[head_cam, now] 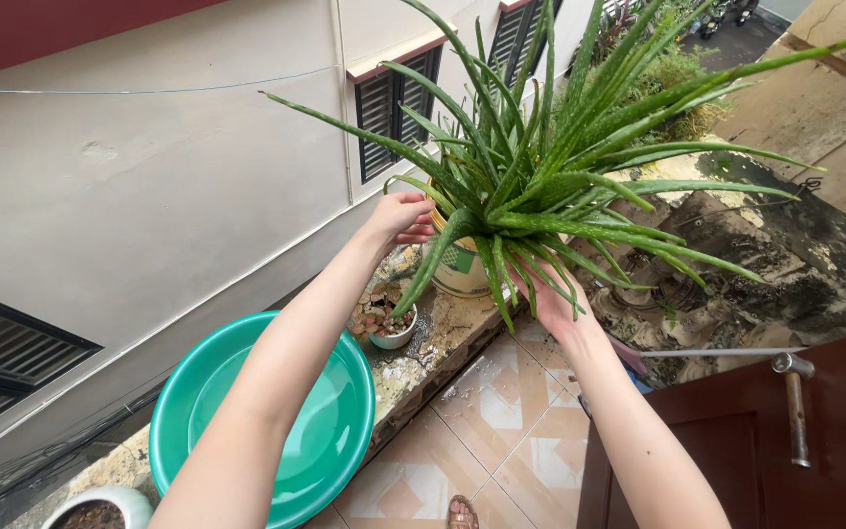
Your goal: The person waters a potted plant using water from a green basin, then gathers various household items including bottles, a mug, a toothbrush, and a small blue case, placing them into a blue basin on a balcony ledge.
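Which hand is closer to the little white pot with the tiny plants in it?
Left. The left hand grips the aloe pot just above the little white pot on the ledge. The right hand holds the aloe pot's far side, farther away.

This is a balcony at a home. Plant pots (394, 331) sit on a ledge (443, 338), the floor (501, 411) has tiles, and a neighbour's wall (149, 196) stands close.
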